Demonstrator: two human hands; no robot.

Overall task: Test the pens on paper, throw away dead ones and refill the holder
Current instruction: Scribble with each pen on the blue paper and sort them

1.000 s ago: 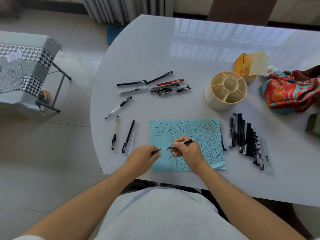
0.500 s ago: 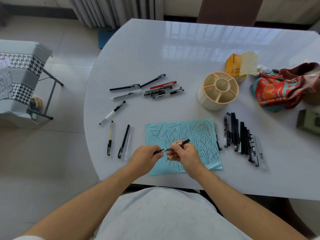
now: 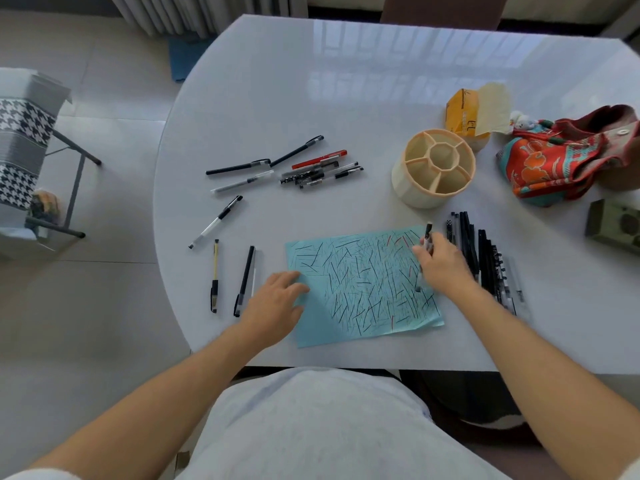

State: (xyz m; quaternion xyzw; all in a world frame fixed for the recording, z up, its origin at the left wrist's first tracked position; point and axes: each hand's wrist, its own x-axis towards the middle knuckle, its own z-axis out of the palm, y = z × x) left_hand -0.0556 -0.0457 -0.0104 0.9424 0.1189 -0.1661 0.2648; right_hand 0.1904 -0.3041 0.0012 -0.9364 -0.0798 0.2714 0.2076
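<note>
Apart now: right hand carries the gripped pen over the blue paper's right edge, beside the sorted row. Left hand presses flat, fingers loose. Holder empty; several pens look untested.

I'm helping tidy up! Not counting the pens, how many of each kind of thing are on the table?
Blue paper: 1
Pen holder: 1
Yellow tissue box: 1
Colourful cloth bag: 1
Small white toy: 1
Green box: 1
Total: 6
</note>
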